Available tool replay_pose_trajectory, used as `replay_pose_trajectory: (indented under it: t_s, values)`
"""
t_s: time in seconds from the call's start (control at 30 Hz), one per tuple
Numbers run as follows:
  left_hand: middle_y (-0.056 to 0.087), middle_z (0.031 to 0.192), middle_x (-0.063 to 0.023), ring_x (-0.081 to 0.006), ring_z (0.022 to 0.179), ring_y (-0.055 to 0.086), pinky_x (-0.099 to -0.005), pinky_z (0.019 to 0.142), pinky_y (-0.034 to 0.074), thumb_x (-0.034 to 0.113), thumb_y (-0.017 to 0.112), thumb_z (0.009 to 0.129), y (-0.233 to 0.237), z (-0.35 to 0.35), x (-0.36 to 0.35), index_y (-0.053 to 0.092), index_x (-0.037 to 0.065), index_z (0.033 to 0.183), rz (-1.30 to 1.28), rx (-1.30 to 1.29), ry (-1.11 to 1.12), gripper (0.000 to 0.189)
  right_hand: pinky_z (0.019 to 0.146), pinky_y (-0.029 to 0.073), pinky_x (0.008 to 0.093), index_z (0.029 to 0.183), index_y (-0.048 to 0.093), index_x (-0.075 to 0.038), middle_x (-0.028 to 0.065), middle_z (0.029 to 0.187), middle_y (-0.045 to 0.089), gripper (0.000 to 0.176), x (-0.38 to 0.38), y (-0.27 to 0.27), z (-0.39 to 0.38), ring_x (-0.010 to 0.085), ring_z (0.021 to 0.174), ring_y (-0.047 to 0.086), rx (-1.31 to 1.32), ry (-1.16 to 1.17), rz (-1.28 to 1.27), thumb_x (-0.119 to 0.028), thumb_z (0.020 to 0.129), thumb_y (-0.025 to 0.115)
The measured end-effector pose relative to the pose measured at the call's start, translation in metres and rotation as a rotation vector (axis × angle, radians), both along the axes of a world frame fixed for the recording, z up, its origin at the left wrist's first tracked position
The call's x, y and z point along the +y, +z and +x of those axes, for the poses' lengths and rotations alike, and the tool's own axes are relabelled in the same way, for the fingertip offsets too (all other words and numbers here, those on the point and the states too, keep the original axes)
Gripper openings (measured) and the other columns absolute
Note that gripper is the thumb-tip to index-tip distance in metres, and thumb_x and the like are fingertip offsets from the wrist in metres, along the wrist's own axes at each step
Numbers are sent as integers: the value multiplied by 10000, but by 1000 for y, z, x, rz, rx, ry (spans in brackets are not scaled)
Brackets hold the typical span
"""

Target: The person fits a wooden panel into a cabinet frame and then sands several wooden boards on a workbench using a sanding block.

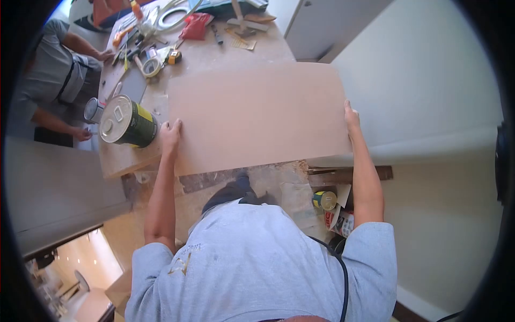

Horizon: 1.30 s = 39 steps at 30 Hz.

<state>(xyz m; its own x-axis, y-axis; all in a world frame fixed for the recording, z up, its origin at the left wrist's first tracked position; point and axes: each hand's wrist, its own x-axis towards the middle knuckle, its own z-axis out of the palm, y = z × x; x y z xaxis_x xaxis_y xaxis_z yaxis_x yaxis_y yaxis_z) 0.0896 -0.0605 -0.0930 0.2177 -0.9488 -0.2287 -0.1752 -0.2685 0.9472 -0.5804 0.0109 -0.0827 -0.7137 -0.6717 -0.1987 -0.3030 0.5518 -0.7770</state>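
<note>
A large tan rectangular board (pixel 260 112) spans the space between my hands, its far part over the worktable. My left hand (pixel 170 137) grips its left edge, thumb on the top face and fingers hidden beneath. At the opposite edge, my right hand (pixel 351 117) is closed on the board in the same way. Just left of my left hand stands a big dark green and yellow can (pixel 129 122) with a metal lid. Beside it is a smaller can (pixel 93 110).
On the worktable (pixel 214 59) lie a masking tape roll (pixel 151 67), a tape measure (pixel 174 57), a red bag (pixel 196 26) and several tools. A co-worker (pixel 59 80) stands at the left. A white wall (pixel 429 96) rises at right; a small can (pixel 325 200) sits low beside me.
</note>
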Motion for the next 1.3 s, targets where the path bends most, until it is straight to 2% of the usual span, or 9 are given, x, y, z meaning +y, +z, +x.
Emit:
replay_pose_trajectory:
  t_s: [0.5,0.6,0.7,0.73,0.77,0.9,1.03,1.17,1.3]
  values:
    - [623,1093,-288,-428,1101,569,-466,977,443,412,706,870,-38,-40,-75,654,-94,1164,111,-728,260,588,871,494,401,1081,676,92,169,1002,716,615,-195,-77,5,268,962,659,-234,209,71,-488,1017,485]
    - [622,1089,-272,-432,1082,568,-471,989,431,405,705,877,-45,-47,-75,637,-81,1222,129,-809,253,600,893,518,369,1242,605,112,156,1195,677,605,-195,-75,3,230,1053,645,-399,221,79,-444,1051,463]
    - [606,1173,-267,-425,1123,554,-489,1030,392,385,677,911,-18,-89,-72,619,-52,1279,61,-1096,305,574,944,476,420,1118,668,63,167,1011,699,494,-197,-76,4,320,987,640,-139,202,151,-396,1038,505]
    - [588,1256,-269,-421,1179,536,-501,1058,366,375,658,931,-7,-114,-75,611,-35,1303,-21,-1258,338,556,999,442,442,1098,680,46,186,1082,681,456,-202,-57,35,343,1043,619,365,262,-63,-374,1034,516]
    - [510,1378,-248,-411,1276,460,-500,1099,321,340,638,953,-10,-135,-79,582,-16,1350,-120,-1113,142,537,1055,408,463,1077,692,30,205,1152,663,419,-206,-39,73,366,1100,599,868,313,-280,-352,1029,527]
    - [294,1605,-214,-366,1484,268,-496,1206,209,394,545,1001,-16,-251,-121,471,58,1480,-333,-965,-293,590,1210,214,490,1399,559,-49,267,1494,440,564,-219,-26,250,403,1432,347,-10,872,-522,-362,935,626]
    - [286,1614,-202,-365,1506,228,-502,1228,148,420,458,1033,-45,-262,-176,368,95,1548,-387,-1176,-561,616,1227,179,481,1467,492,-72,224,1562,372,644,-270,-30,264,384,1471,296,322,1315,-305,-462,956,539]
    - [242,1631,-209,-366,1519,194,-499,1229,131,423,430,1040,-56,-131,-180,323,93,1569,-136,-1417,-261,633,1235,121,506,1450,513,-77,257,1585,307,619,-292,-56,79,404,1503,184,1036,762,141,-523,1047,364]
    - [274,1614,-229,-347,1516,211,-477,1226,161,377,417,1053,-50,-94,-161,361,69,1549,-255,-1448,393,586,1242,69,509,1572,296,-104,241,1642,160,692,-274,-55,15,420,1522,100,1039,133,281,-517,1031,421]
